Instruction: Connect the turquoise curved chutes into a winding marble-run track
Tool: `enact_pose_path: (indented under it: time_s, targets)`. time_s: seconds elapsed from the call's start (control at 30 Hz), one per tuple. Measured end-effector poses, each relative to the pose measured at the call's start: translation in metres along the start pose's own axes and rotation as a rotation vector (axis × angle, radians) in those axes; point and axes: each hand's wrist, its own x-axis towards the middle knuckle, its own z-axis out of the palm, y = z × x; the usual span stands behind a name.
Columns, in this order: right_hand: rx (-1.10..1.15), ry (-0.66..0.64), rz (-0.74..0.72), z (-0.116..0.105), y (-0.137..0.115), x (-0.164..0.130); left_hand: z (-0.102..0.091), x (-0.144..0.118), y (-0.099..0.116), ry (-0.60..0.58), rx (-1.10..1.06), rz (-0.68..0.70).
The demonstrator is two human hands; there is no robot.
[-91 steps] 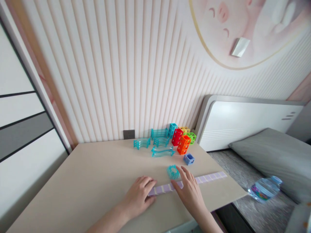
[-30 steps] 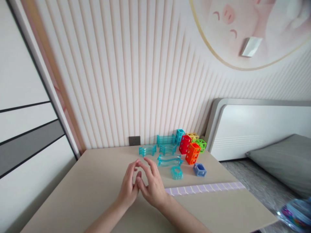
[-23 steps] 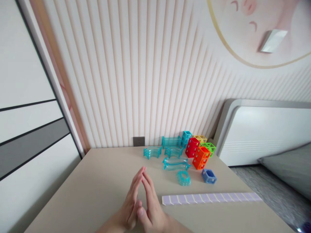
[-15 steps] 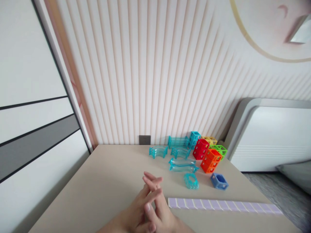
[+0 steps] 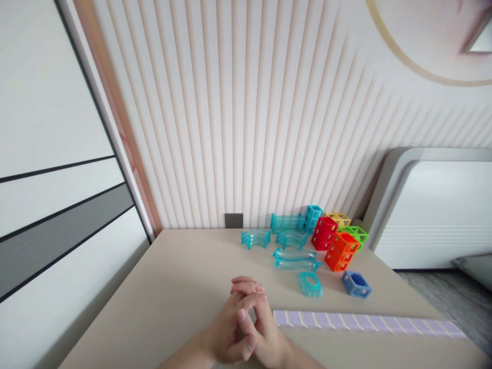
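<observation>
Plainly interlaced, the fingers (image 5: 249,300) of the left hand (image 5: 226,335) and right hand (image 5: 269,338) clasp each other, holding nothing, on the beige table (image 5: 172,287); the lilac segmented strip (image 5: 365,323) lies just beside them, clear teal ring (image 5: 309,283) beyond.

I'm looking into a home bedroom, likely a child's. A white padded headboard (image 5: 434,205) stands at the right beside a ribbed, pale pink wall (image 5: 238,113) with a wall socket (image 5: 233,220). Bright plastic toy blocks (image 5: 338,241) sit on the beige bench (image 5: 172,287), and a panelled wardrobe (image 5: 46,169) stands left.
</observation>
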Motion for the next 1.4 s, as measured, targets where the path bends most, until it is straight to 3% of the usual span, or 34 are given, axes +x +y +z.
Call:
enact_pose_path:
  time_s: [0.3,0.6,0.93,1.4]
  targets:
    - [0.02,-0.016,0.019,-0.001,0.002,0.002,-0.006,0.003,0.003,0.011,0.006,0.047]
    - [-0.06,-0.094,0.026,-0.007,0.001,0.0,-0.009,0.003,0.003,-0.05,0.003,0.063]
    - [-0.005,-0.088,0.047,-0.005,0.012,-0.002,-0.006,0.009,-0.001,0.029,-0.003,0.111]
    - [-0.036,-0.114,0.035,-0.011,0.011,0.0,-0.009,0.011,0.003,0.022,0.021,0.124]
